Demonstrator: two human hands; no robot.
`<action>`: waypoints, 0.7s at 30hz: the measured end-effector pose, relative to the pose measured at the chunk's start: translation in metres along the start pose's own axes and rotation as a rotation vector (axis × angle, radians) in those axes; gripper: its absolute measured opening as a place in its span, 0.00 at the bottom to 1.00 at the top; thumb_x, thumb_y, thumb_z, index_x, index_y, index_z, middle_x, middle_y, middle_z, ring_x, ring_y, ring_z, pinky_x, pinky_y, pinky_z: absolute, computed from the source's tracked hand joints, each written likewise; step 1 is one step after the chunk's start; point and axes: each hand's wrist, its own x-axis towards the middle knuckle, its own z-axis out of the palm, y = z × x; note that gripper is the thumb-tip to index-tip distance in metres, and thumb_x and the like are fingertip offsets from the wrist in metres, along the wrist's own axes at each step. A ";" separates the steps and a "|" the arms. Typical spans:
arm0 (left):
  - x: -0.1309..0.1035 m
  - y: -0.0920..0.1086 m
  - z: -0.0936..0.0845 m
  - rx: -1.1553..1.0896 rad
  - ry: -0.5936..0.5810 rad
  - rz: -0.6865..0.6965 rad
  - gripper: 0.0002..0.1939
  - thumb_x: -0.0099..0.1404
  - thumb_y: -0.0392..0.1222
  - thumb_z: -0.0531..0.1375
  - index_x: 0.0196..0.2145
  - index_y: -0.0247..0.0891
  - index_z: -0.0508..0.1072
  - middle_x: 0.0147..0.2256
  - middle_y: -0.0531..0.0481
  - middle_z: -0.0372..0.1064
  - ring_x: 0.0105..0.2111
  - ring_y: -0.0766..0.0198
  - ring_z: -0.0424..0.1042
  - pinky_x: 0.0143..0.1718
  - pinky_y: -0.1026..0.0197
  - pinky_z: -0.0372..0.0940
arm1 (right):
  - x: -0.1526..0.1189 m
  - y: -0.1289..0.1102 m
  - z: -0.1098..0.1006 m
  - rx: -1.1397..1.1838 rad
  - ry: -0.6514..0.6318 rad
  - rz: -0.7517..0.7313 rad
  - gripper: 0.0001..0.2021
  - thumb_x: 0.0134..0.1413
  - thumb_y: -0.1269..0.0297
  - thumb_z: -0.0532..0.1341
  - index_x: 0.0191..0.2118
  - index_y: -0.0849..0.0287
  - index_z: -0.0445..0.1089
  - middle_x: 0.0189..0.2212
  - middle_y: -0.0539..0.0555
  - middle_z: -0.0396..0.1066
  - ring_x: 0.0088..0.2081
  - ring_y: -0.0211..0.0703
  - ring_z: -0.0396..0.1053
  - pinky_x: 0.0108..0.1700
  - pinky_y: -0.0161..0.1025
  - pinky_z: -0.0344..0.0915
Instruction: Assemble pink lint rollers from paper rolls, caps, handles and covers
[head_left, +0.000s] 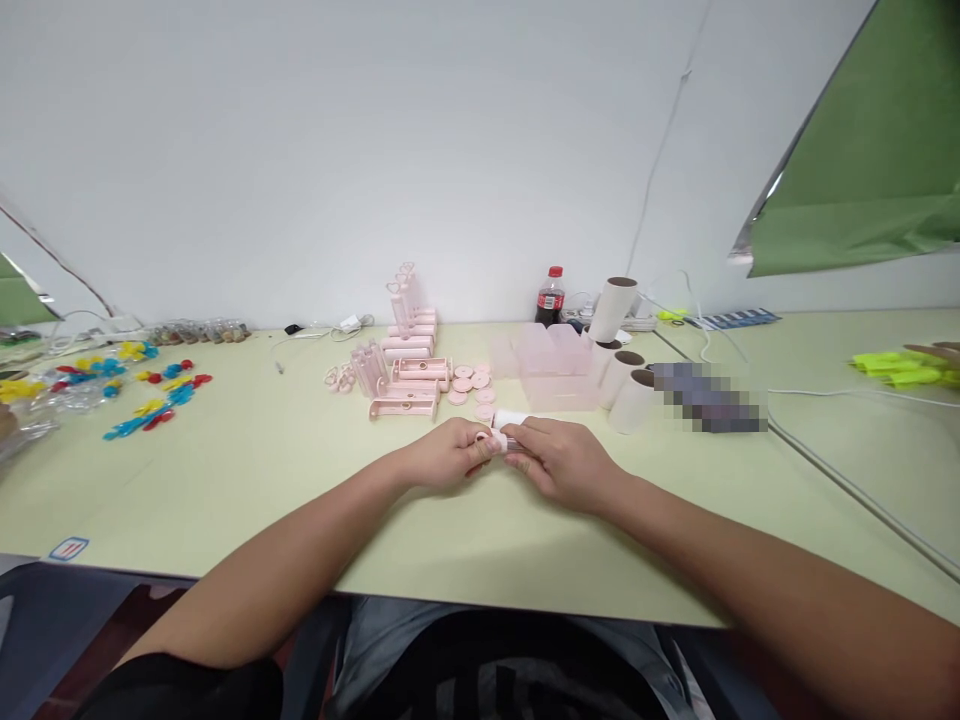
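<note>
Pink cases stand grouped beyond my left hand, probably for easy reach. That hand pinches the looped end of a small pale-pink piece; my right hand grips its other end, likely to steady it. The piece is between both hands, well inside the front edge of the worktop.

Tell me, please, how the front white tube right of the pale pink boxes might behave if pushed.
The front white tube would probably feel light for its size, as its open top looks hollow. Standing on end and taller than wide, it may tip if pushed high up. Its round wall suggests it could roll once on its side.
</note>
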 end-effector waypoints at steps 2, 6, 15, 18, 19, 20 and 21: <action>0.000 0.002 -0.003 -0.004 0.038 0.001 0.26 0.70 0.58 0.48 0.22 0.37 0.61 0.19 0.56 0.57 0.20 0.70 0.55 0.26 0.65 0.54 | 0.002 0.000 -0.001 0.032 0.029 0.006 0.14 0.64 0.62 0.55 0.49 0.61 0.71 0.33 0.58 0.75 0.33 0.46 0.70 0.32 0.38 0.61; -0.003 0.008 -0.009 0.115 0.148 0.026 0.25 0.71 0.55 0.49 0.22 0.36 0.63 0.21 0.55 0.61 0.22 0.70 0.59 0.28 0.65 0.55 | 0.008 0.004 -0.009 0.300 0.179 0.122 0.16 0.62 0.56 0.58 0.49 0.59 0.72 0.33 0.56 0.75 0.33 0.45 0.71 0.34 0.39 0.66; -0.003 -0.003 -0.010 0.354 0.419 0.163 0.22 0.71 0.53 0.47 0.26 0.37 0.66 0.22 0.53 0.62 0.24 0.67 0.62 0.28 0.65 0.55 | 0.016 0.021 -0.018 1.191 0.303 0.709 0.22 0.49 0.43 0.64 0.34 0.60 0.72 0.18 0.47 0.65 0.14 0.33 0.56 0.15 0.33 0.52; -0.002 -0.003 -0.008 0.216 0.348 0.127 0.24 0.70 0.56 0.48 0.25 0.36 0.67 0.22 0.53 0.63 0.23 0.69 0.62 0.26 0.65 0.56 | 0.016 0.015 -0.016 1.330 0.282 0.711 0.19 0.45 0.47 0.69 0.30 0.59 0.69 0.17 0.46 0.65 0.15 0.31 0.55 0.16 0.31 0.50; -0.002 -0.003 -0.007 0.111 0.312 0.095 0.25 0.69 0.58 0.49 0.24 0.36 0.66 0.21 0.53 0.63 0.21 0.69 0.61 0.25 0.66 0.56 | 0.016 0.013 -0.015 1.334 0.292 0.696 0.19 0.45 0.48 0.69 0.30 0.59 0.69 0.17 0.46 0.65 0.15 0.31 0.56 0.17 0.31 0.51; -0.002 -0.002 -0.007 -0.002 0.278 0.057 0.26 0.68 0.59 0.49 0.24 0.36 0.66 0.20 0.53 0.63 0.19 0.70 0.61 0.23 0.66 0.55 | 0.015 0.012 -0.014 1.321 0.304 0.671 0.18 0.45 0.48 0.70 0.31 0.59 0.70 0.17 0.46 0.65 0.16 0.32 0.57 0.18 0.31 0.52; -0.002 -0.002 -0.007 -0.108 0.248 0.019 0.27 0.67 0.61 0.50 0.23 0.36 0.66 0.19 0.53 0.64 0.18 0.71 0.60 0.21 0.66 0.54 | 0.013 0.012 -0.014 1.295 0.316 0.637 0.18 0.45 0.49 0.70 0.32 0.59 0.70 0.17 0.46 0.65 0.17 0.33 0.58 0.20 0.32 0.54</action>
